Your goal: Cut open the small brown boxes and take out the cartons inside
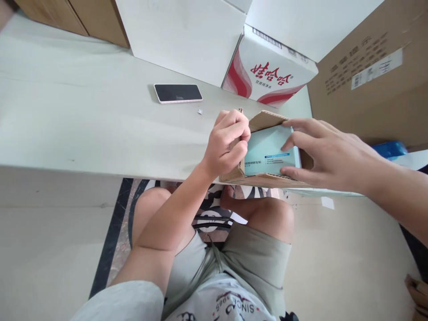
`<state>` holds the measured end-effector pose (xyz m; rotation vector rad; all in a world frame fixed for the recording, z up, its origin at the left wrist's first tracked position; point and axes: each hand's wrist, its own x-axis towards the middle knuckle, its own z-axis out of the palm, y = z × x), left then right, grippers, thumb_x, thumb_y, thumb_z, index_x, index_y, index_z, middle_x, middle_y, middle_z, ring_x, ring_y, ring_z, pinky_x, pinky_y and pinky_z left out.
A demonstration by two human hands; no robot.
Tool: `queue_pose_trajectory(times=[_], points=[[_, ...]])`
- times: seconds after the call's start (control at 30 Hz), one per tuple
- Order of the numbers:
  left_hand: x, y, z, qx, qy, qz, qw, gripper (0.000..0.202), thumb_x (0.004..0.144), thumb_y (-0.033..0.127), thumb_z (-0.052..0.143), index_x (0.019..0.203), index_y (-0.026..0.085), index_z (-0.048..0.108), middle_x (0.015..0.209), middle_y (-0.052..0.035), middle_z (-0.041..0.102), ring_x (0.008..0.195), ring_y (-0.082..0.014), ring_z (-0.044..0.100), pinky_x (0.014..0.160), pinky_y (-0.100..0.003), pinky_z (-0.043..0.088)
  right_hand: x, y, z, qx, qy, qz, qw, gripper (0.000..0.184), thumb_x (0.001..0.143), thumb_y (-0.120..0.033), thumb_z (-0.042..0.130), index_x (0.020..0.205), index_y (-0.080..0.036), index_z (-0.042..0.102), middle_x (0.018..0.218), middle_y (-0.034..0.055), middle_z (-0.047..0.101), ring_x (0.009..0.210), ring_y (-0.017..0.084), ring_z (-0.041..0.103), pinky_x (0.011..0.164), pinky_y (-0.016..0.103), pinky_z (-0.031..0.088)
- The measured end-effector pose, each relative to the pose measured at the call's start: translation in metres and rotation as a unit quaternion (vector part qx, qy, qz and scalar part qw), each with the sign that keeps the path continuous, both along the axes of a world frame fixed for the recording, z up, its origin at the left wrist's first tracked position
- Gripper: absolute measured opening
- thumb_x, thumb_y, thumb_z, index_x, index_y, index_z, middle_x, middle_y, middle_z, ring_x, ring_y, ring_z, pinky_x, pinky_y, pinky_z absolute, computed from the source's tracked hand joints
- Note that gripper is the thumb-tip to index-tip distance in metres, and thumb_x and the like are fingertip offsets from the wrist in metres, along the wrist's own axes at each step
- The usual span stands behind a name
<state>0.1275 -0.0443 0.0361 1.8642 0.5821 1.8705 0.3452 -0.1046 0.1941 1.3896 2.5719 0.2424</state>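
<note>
A small open cardboard box (264, 120) sits at the near edge of the white table (83, 129). Inside it lies a pale teal packet (265, 154) with a blue printed stripe. My left hand (225, 142) is closed around the box's left flap and wall. My right hand (327, 154) reaches in from the right, its fingers spread and its fingertips resting on the teal packet's right side.
A phone (178, 92) lies face up on the table beside a tiny white object (199, 111). A red-and-white printed carton (267, 73) and a white box (187, 35) stand behind. A large brown carton (371, 76) fills the right. A blue item (389, 148) lies below it.
</note>
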Motion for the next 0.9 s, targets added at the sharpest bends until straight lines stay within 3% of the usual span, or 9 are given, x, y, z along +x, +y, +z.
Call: queue_pose_trajectory(times=[0.1,0.2,0.37,0.6,0.7,0.77,0.83,0.9], points=[[0.0,-0.001,0.001,-0.004,0.006,0.003,1.0,0.041,0.104,0.048,0.043,0.072,0.024,0.05,0.079,-0.0038,0.056,0.079,-0.0226,0.056,0.092,-0.049,0.052,0.0,0.006,0.003,-0.03,-0.016,0.008,0.999,0.058,0.091,-0.081,0.048,0.112,-0.029,0.062,0.164,0.0108,0.049,0.127,0.04,0.064,0.068,0.048,0.058],[0.0,0.0,0.0,0.005,0.001,0.001,1.0,0.042,0.104,0.051,0.041,0.073,0.024,0.049,0.081,-0.0052,0.06,0.079,-0.0239,0.057,0.087,-0.049,0.051,0.005,0.012,0.006,-0.065,-0.033,0.024,0.997,0.054,0.084,-0.071,0.067,0.115,-0.028,0.059,0.169,0.013,0.042,0.147,0.043,0.049,0.09,0.058,0.06],[0.001,0.001,-0.002,0.002,0.012,0.0,1.0,0.045,0.105,0.056,0.038,0.074,0.025,0.049,0.085,-0.007,0.064,0.08,-0.0255,0.057,0.089,-0.05,0.05,0.001,0.016,0.007,-0.04,-0.068,0.061,0.995,0.062,0.071,-0.06,0.08,0.117,-0.025,0.06,0.156,0.0209,0.051,0.141,0.046,0.052,0.107,0.068,0.048],[0.0,-0.001,0.001,0.003,0.039,0.001,0.999,0.051,0.107,0.06,0.033,0.074,0.024,0.049,0.087,-0.007,0.065,0.081,-0.0245,0.059,0.089,-0.05,0.051,-0.01,0.018,0.005,-0.022,-0.119,0.033,0.992,0.068,0.064,-0.067,0.08,0.113,-0.025,0.062,0.133,0.022,0.059,0.122,0.047,0.057,0.096,0.065,0.049],[-0.002,-0.001,0.002,0.015,0.048,-0.006,0.999,0.051,0.108,0.059,0.031,0.075,0.024,0.048,0.087,-0.0071,0.065,0.079,-0.0246,0.058,0.087,-0.05,0.052,-0.006,0.017,0.003,-0.019,-0.114,0.046,0.992,0.075,0.059,-0.066,0.081,0.117,-0.025,0.06,0.123,0.0201,0.058,0.105,0.039,0.06,0.087,0.058,0.053],[-0.003,-0.001,0.003,0.019,0.037,-0.018,0.999,0.05,0.108,0.057,0.031,0.074,0.024,0.046,0.086,-0.0068,0.063,0.079,-0.0244,0.058,0.084,-0.049,0.053,-0.003,0.014,0.005,-0.023,-0.082,0.048,0.995,0.077,0.059,-0.068,0.079,0.12,-0.026,0.057,0.126,0.0188,0.055,0.088,0.029,0.059,0.073,0.048,0.054],[-0.004,0.0,0.002,0.016,0.016,-0.03,0.999,0.05,0.108,0.057,0.031,0.074,0.025,0.044,0.085,-0.0064,0.06,0.077,-0.0242,0.058,0.08,-0.048,0.054,0.001,0.011,0.013,-0.029,-0.042,0.035,0.998,0.078,0.065,-0.076,0.071,0.123,-0.026,0.055,0.132,0.0191,0.053,0.075,0.021,0.055,0.06,0.042,0.051],[-0.006,0.001,0.0,0.001,-0.01,-0.031,0.999,0.052,0.108,0.06,0.03,0.073,0.025,0.044,0.084,-0.0063,0.059,0.077,-0.0242,0.059,0.078,-0.048,0.055,0.008,0.008,0.025,-0.018,-0.002,0.022,1.0,0.081,0.072,-0.088,0.056,0.124,-0.025,0.056,0.137,0.0204,0.053,0.081,0.022,0.059,0.059,0.041,0.051]])
